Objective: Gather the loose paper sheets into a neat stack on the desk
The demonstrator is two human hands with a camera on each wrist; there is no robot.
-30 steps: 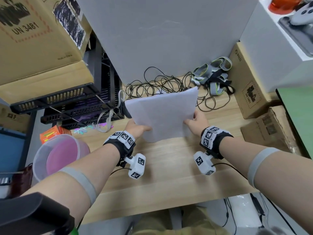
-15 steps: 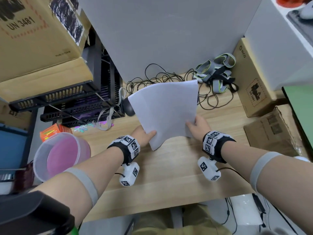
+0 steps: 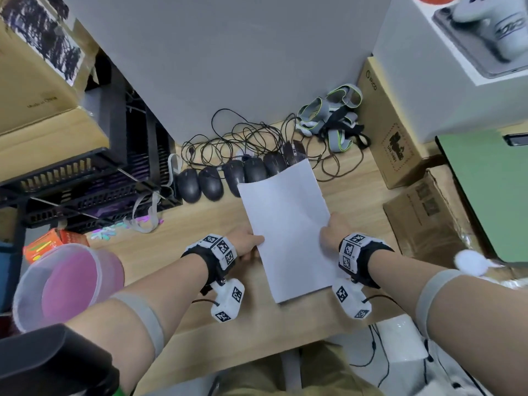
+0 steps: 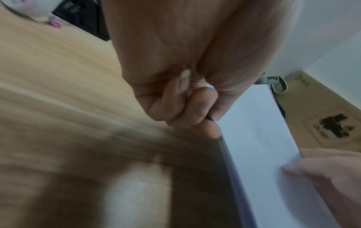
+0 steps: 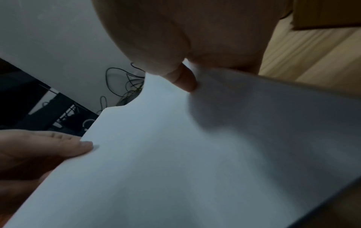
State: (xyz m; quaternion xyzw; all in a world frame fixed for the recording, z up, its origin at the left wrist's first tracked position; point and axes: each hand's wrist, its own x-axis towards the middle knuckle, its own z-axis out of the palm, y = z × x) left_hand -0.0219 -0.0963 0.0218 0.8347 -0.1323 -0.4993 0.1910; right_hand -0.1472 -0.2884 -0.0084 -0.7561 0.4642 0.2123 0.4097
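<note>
The paper stack [image 3: 288, 232] is lying on the wooden worktop [image 3: 177, 252], its far end reaching a row of black mice [image 3: 228, 178]. The left hand [image 3: 247, 247] is gripping the stack's left edge, thumb on top and curled fingers [image 4: 175, 111] beneath. The right hand [image 3: 333, 231] is pinching the right edge with thumb over the top sheet; its other fingers are hidden under the paper. To the right of the stack, a cardboard box [image 3: 391, 132] is showing "PICO" and a hazard mark reading "UN 3481", blurred. To the stack's far left, another carton [image 3: 37, 90] is bearing "Made in China" and a label too smeared to read. A pink tub [image 3: 65, 284] is sitting left of the stack, partly cut off by a forearm.
</note>
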